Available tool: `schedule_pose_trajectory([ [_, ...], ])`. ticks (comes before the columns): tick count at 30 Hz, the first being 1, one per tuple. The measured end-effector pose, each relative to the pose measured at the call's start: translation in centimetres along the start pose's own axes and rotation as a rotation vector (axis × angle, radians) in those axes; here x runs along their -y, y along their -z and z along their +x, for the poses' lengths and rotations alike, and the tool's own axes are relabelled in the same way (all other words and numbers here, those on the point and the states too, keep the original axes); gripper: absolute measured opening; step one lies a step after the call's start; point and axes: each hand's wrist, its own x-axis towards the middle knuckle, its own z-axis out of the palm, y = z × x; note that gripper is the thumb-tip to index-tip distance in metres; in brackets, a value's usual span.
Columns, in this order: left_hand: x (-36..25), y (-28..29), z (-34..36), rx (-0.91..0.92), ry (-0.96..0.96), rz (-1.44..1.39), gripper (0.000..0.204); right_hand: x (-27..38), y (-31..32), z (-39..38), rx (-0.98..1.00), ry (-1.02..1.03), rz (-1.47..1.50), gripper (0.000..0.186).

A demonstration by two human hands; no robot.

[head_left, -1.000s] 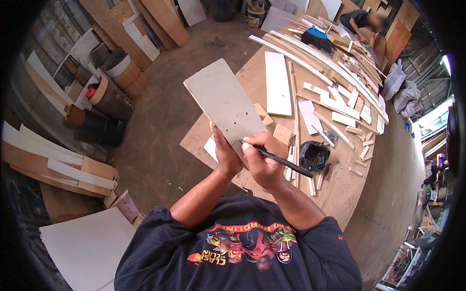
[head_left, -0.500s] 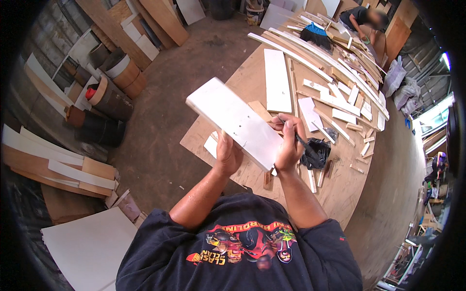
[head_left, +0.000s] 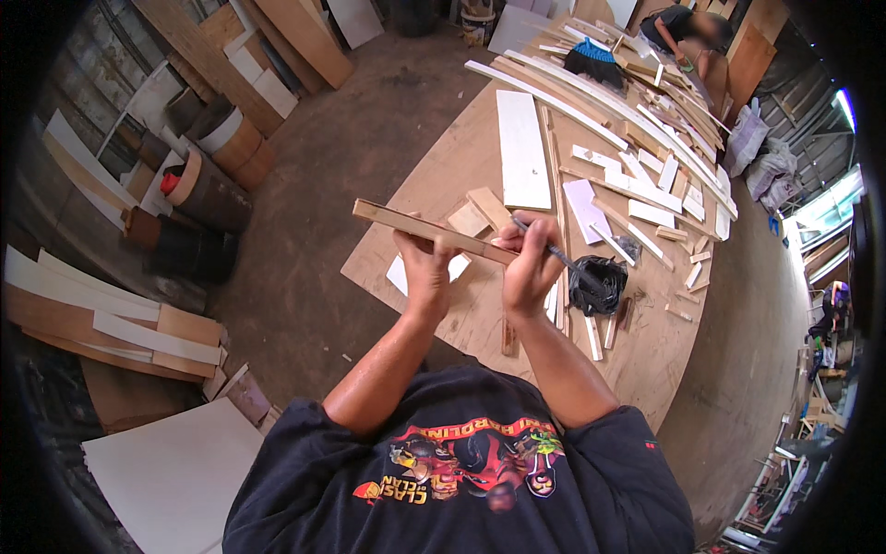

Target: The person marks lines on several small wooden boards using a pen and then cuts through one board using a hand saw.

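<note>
I hold a white-faced wooden board above the near end of the work table, turned so that its narrow bare-wood edge shows. My left hand grips it from below, near the middle. At the board's right end, my right hand is closed around a slim dark pen, which slants across the fingers. That hand also touches the board's end. Just beyond the right hand, a crumpled black plastic bag lies on the table, with small wood offcuts beside it.
The plywood table carries a wide white board, long strips and a blue-topped brush. Another person bends at its far end. Drums and leaning planks stand left; white sacks lie right.
The board has tipped from showing its broad white face to showing its narrow edge. Both hands have turned with it and still hold it. The far person's arms have shifted.
</note>
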Motion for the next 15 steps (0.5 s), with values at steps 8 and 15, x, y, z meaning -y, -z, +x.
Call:
schedule_pose_trajectory([
  [8, -2.4, -0.7, 0.3, -0.003, -0.010, -0.117, 0.064, 1.5, -0.1, 2.5, -0.044, -0.569, 0.299, 0.031],
  [15, -6.3, -3.3, 0.3, 0.141, 0.070, -0.393, 0.062, 3.1, 0.5, 0.9, -0.035, 0.248, -0.031, 0.014],
])
